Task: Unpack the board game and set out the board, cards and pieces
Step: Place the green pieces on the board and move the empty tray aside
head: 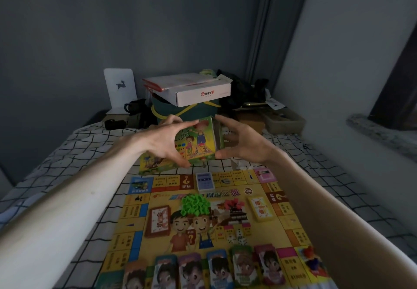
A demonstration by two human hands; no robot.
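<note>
Holding the game box (198,140) up above the far edge of the board (203,216), I grip it with my left hand (164,144), thumb under and fingers over its top. My right hand (239,144) is spread wide at its right side; whether it touches the box I cannot tell. Both arms are stretched forward over the bed. The box looks like thin, light cardboard, probably nearly empty, so it may dent if squeezed; I judge the two short sides are best to hold. On the board lie the green houses (195,204), red houses (234,203), dice (237,239) and character cards (216,268).
</note>
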